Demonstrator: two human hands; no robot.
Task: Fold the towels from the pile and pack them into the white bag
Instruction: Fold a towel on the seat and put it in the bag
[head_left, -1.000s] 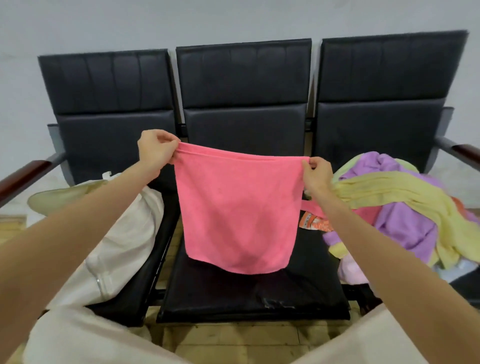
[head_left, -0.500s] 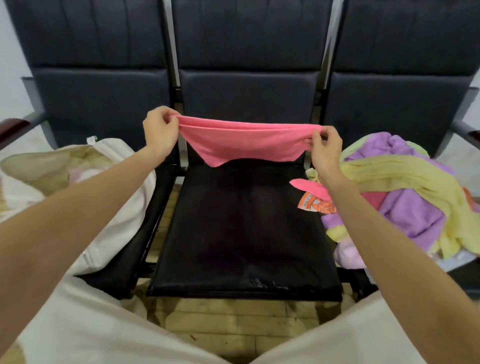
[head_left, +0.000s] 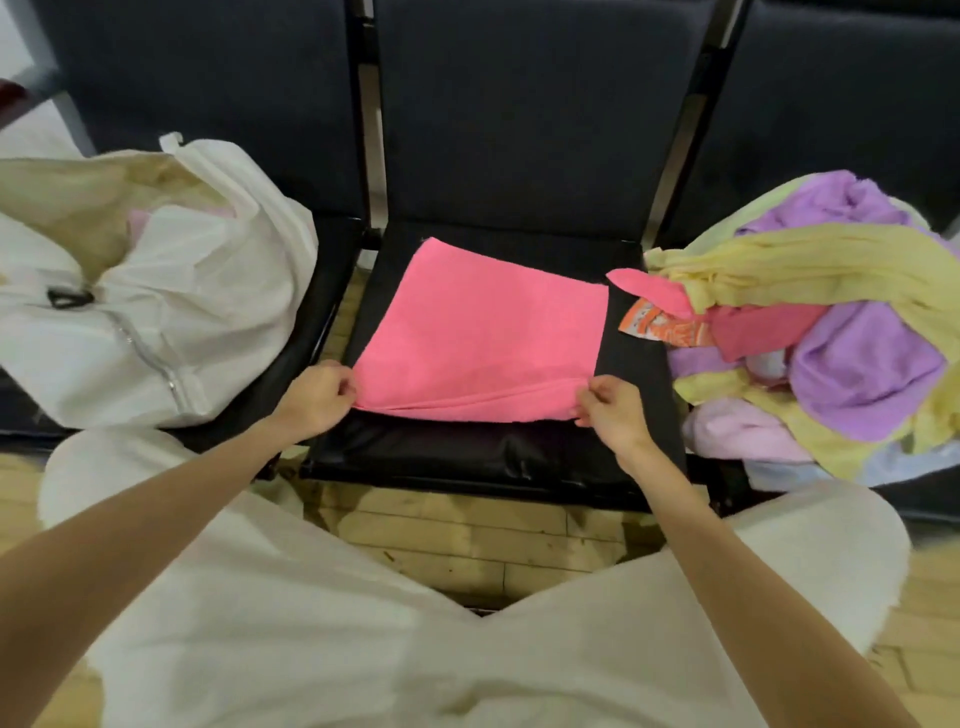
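Two hands reach forward with arms nearly straight, each pinching a near corner of the pink towel (head_left: 483, 332) between curled fingers and thumb. The left hand (head_left: 317, 397) sits at the towel's 8 o'clock corner, the right hand (head_left: 610, 413) at its 4 o'clock corner. The towel lies spread on the middle seat (head_left: 467, 452) of a row of black chairs, its near edge lifted into a low fold between the hands. The white bag (head_left: 156, 312) stands on the seat at 9 o'clock, mouth open; something pale pink shows inside, too dim to make out. The pile (head_left: 831, 332) of yellow, purple and pink towels covers the seat at 3 o'clock and is cut off by the frame edge. An orange label (head_left: 660, 327) pokes from the pile, its print unreadable. The person's pale clothing hides the floor at 6 o'clock.
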